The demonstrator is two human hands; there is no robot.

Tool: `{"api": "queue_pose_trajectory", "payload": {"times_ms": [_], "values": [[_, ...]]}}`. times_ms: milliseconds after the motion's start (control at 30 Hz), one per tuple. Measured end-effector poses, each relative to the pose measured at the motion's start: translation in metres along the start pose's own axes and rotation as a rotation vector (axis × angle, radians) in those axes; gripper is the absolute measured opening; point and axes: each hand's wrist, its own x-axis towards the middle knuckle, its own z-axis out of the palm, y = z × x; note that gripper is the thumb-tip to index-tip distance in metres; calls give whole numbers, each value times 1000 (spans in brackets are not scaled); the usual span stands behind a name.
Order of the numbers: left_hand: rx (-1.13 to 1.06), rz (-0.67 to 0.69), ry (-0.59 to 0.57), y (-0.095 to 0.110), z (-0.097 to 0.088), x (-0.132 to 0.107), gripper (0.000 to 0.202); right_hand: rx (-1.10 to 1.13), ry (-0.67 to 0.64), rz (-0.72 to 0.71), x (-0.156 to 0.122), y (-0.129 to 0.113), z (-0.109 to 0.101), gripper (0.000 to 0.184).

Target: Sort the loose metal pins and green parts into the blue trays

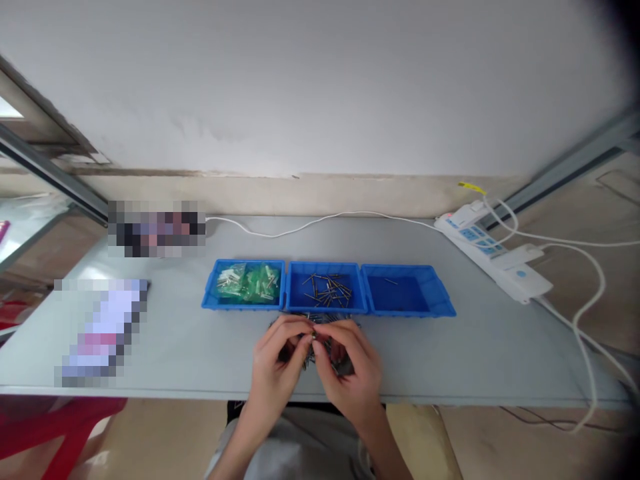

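Note:
My left hand (277,363) and my right hand (347,370) meet over a heap of small dark metal pins (320,320) near the table's front edge. Both hands are pinched together on a small pin (313,335) held between their fingertips. Just behind the heap stand three blue trays in a row. The left tray (210,293) holds green and clear plastic sleeves in a bag. The middle tray (295,297) holds several loose pins. In the right tray (430,300) lie one or two pins.
A grey table (475,353) carries a white power strip (493,253) with cables at the back right. A white cable (320,220) runs along the back edge. Blurred items lie at the left. A red stool (60,427) stands at the lower left.

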Motion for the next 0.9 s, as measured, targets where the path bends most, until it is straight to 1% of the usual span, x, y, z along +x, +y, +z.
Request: {"api": "queue_pose_trajectory", "payload": {"times_ms": [100, 167, 267, 333, 400, 433, 500, 567, 600, 633, 700, 800, 900], "values": [[-12, -7, -15, 1, 0, 0, 12, -9, 31, -33, -1, 0, 1, 19], [-17, -39, 0, 1, 1, -1, 11, -17, 65, -41, 4, -1, 0, 16], [-25, -125, 108, -1, 1, -5, 12, -77, 140, -32, 24, -1, -4, 13], [-35, -163, 181, -1, 0, -8, 12, -187, 184, -40, 41, -1, -10, 13], [-52, -178, 210, -1, -1, -10, 14, -296, 167, -75, 51, 0, -17, 14], [-60, -186, 214, -1, -1, -10, 16, -328, 151, -85, 53, 1, -20, 14], [-73, -208, 215, 0, -1, -10, 18, -337, 85, -90, 45, 1, -26, 14], [-81, -230, 216, 0, -1, -11, 19, -306, -44, -102, 27, 1, -32, 10], [-85, -240, 215, 0, -1, -11, 20, -289, -143, -101, 17, 1, -34, 9], [-89, -249, 213, 0, 0, -11, 20, -279, -226, -98, 6, 1, -36, 10], [-94, -262, 209, -1, 0, -11, 21, -286, -316, -94, -12, 1, -40, 17], [-90, -276, 209, -1, 0, -12, 22, -338, -356, -86, -30, 4, -44, 24], [-84, -273, 224, -1, 0, -13, 23, -384, -367, -92, -36, 8, -43, 25]]}}
